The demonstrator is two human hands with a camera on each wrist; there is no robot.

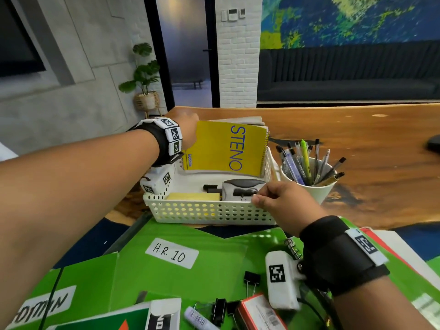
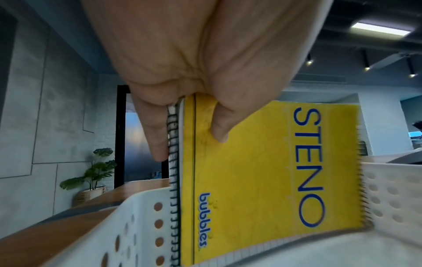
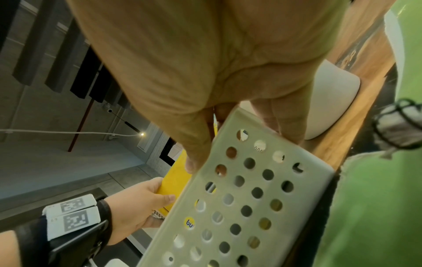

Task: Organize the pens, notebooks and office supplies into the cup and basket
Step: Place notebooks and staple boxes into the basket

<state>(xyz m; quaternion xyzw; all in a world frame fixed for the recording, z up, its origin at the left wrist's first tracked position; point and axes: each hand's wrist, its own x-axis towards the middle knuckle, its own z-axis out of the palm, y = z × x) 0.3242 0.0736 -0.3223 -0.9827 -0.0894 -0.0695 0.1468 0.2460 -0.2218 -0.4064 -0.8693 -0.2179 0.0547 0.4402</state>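
Observation:
A yellow STENO notebook (image 1: 223,148) stands on edge at the back of the white perforated basket (image 1: 204,211), with more notebooks behind it. My left hand (image 1: 185,129) grips its left edge, thumb on the cover (image 2: 219,124) and fingers behind the spiral-bound pile. My right hand (image 1: 283,203) pinches the basket's front right rim (image 3: 251,162), thumb inside and fingers outside. Inside the basket lie a grey stapler (image 1: 242,186), yellow sticky notes (image 1: 192,196) and dark markers. A white cup (image 1: 312,184) full of pens stands right of the basket.
Green folders (image 1: 190,270) labelled "H.R. 10" cover the near table. On them lie black binder clips (image 1: 251,279), a white marker (image 1: 200,320), a red-edged box (image 1: 259,313) and a spiral notebook (image 1: 292,248). Wooden tabletop (image 1: 369,144) stretches to the right behind the cup.

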